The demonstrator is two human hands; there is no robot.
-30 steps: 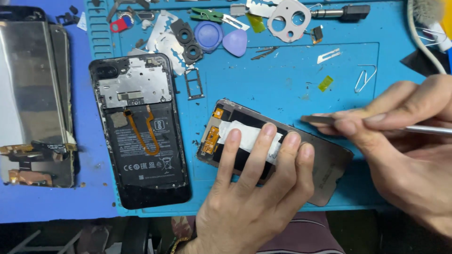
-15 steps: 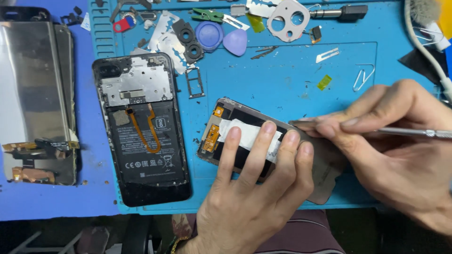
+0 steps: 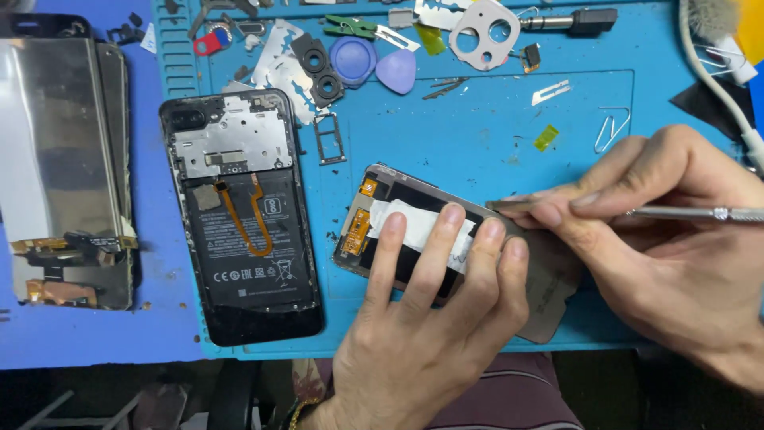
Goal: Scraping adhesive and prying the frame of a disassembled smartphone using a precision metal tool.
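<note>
Left hand [image 3: 430, 334] lies flat, fingers spread, pressing down a detached display panel [image 3: 446, 251] at the near edge of the blue mat [image 3: 477, 143]. Right hand [image 3: 668, 239] pinches a thin metal tool [image 3: 692, 213], tip at the panel's far edge. The panel looks thin, light, stiff and brittle; best held by its edges, clear of the orange flex. Beyond, left, lies an opened phone [image 3: 243, 215].

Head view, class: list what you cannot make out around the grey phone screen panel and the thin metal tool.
- Grey phone screen panel, head view: the middle is hidden under the left hand.
- Thin metal tool: its handle is cut off by the right edge, and its front part is hidden in the right hand.
- Tool tip: hidden by the fingertips.
</note>
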